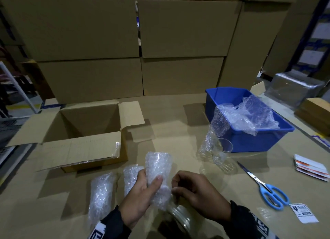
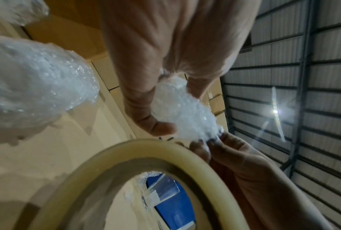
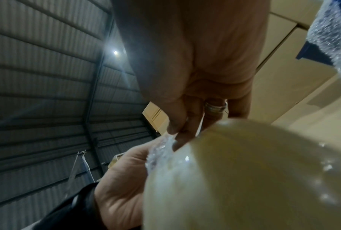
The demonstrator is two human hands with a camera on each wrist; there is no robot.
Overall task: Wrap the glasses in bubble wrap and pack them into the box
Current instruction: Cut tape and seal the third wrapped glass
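My left hand grips a glass rolled in bubble wrap, held upright just above the table; the left wrist view shows the same wrapped glass between thumb and fingers. My right hand has its fingers curled and pinches the wrap's lower end. A roll of clear tape lies under both hands. Two more wrapped glasses lie on the table to the left. One bare glass stands by the bin, partly draped in wrap. The open cardboard box is at the left.
A blue bin at the right holds loose bubble wrap. Blue-handled scissors, a stack of labels and a fragile sticker lie at the right. Large stacked cartons wall off the back.
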